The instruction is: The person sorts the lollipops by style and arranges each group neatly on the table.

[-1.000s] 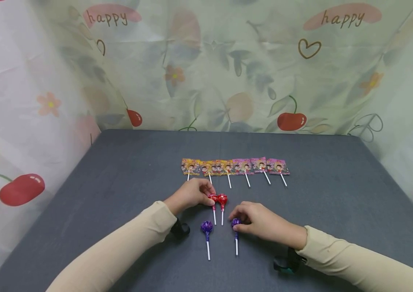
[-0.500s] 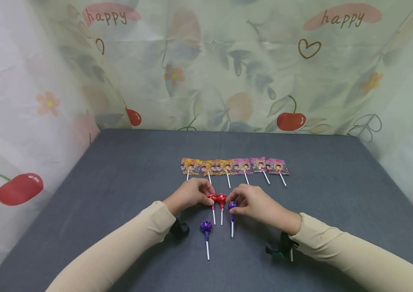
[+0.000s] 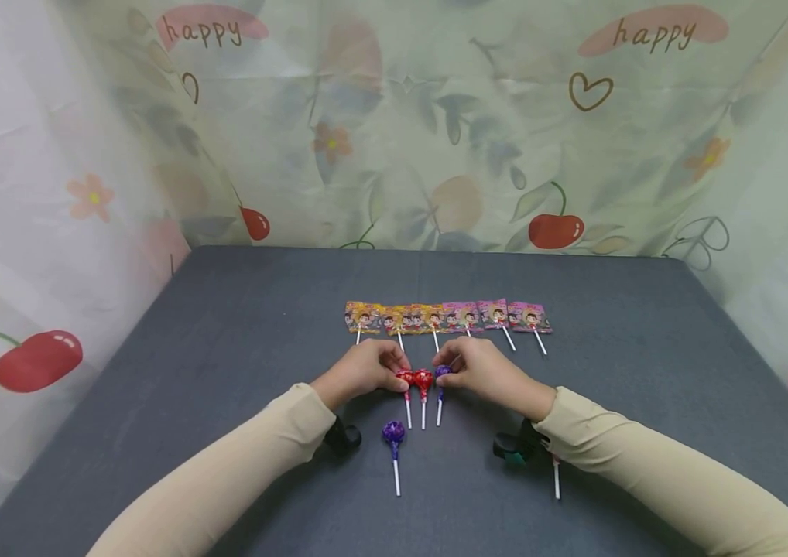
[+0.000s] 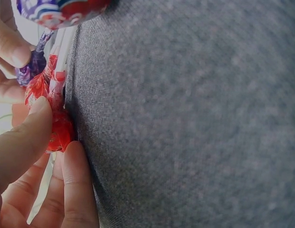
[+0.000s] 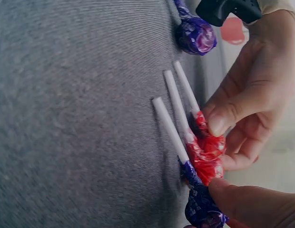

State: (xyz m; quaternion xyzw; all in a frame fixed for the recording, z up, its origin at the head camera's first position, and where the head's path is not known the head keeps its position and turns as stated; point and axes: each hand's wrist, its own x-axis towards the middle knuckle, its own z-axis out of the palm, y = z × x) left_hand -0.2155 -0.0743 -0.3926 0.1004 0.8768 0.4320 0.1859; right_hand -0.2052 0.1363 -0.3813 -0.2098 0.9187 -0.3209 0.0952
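Note:
My left hand point(image 3: 364, 373) pinches the head of a red lollipop point(image 3: 407, 396) lying on the dark table. Against its right side lies a second red lollipop point(image 3: 423, 383). My right hand point(image 3: 488, 373) pinches a purple lollipop point(image 3: 441, 393) just right of the red pair, stick toward me. In the right wrist view the three white sticks run side by side, with the purple head point(image 5: 204, 206) under my right thumb point(image 5: 247, 202). Nearer to me lies another purple lollipop point(image 3: 394, 445), untouched.
Behind the hands runs a row of flat-wrapped lollipops, yellow packets point(image 3: 401, 319) on the left and pink ones point(image 3: 495, 316) on the right. Another lollipop's stick point(image 3: 557, 480) shows beside my right sleeve, its head hidden. A printed curtain point(image 3: 408, 155) surrounds the table's far side.
My right hand has slid the purple lollipop away from me and slightly left, up beside the red pair. A stick by the right sleeve has come into view. My left hand has stayed put.

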